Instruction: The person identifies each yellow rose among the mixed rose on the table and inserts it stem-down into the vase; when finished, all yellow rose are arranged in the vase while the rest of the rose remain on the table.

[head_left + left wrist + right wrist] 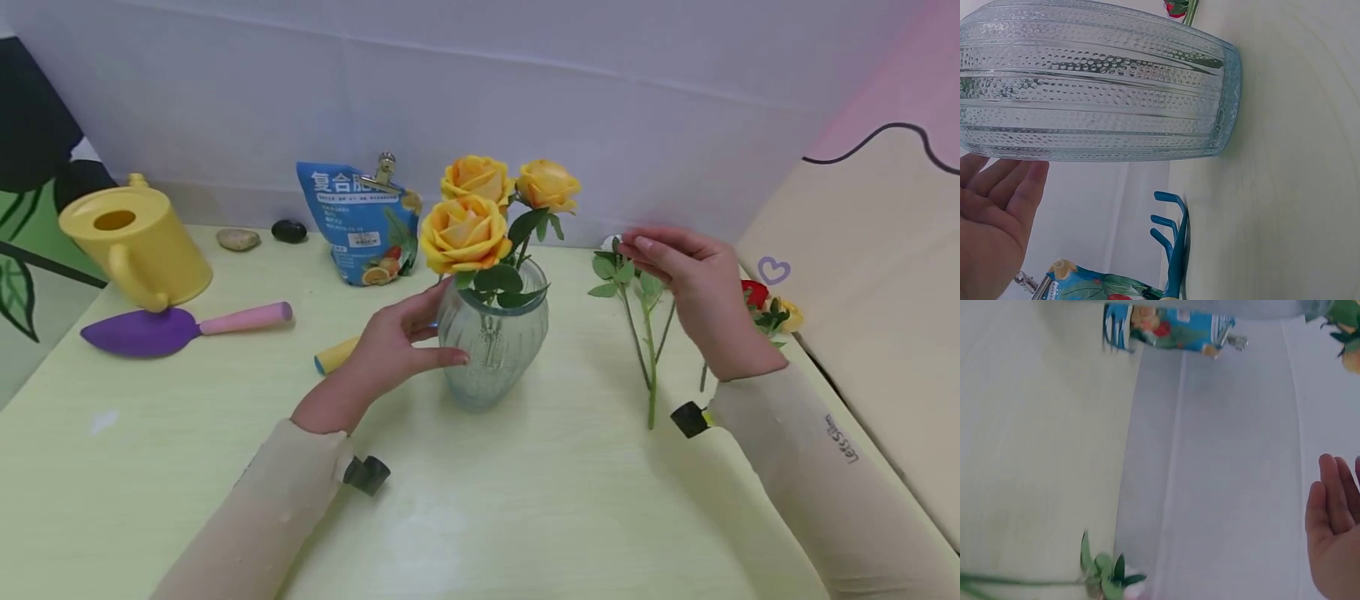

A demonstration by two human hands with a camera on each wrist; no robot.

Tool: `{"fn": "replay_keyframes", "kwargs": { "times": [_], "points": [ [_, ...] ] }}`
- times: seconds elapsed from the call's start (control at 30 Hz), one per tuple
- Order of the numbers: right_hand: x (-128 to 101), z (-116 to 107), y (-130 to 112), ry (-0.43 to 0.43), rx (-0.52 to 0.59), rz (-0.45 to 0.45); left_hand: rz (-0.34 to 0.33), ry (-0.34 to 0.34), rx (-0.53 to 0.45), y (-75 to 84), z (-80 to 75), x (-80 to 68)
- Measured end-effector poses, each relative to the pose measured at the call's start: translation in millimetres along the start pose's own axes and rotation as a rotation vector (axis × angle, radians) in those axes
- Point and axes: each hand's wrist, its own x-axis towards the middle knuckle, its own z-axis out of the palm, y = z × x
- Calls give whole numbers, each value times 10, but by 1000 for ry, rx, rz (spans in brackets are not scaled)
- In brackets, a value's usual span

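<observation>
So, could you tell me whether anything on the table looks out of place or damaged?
Nothing spilled or broken. The vase stands upright with three roses; loose stems lie flat on the table beside it.

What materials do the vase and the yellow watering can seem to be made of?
The vase looks like clear, blue-tinted glass: ribbed, dotted, with stems showing through. The watering can seems to be matte yellow plastic, smooth and evenly coloured, though painted metal is possible.

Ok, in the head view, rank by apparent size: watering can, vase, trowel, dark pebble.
Largest to smallest:
1. watering can and vase, too close to rank
2. trowel, long but thin
3. dark pebble
</observation>
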Motion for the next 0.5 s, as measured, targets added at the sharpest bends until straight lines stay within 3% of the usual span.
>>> {"fn": "replay_keyframes", "kwargs": {
  "times": [0.1, 0.2, 0.33, 0.5],
  "points": [
    [-4, -336, -27, 87, -24, 59, -1, 0, 5, 0, 6, 2],
    [-24, -675, -37, 160, -132, 147, -5, 0, 3, 4, 11, 6],
    [-71, -1129, -32, 193, -307, 285, -12, 1, 1, 8, 12, 13],
    [-126, -1624, 48, 210, -378, 450, -21, 0, 4, 8, 13, 7]
  ]
}}
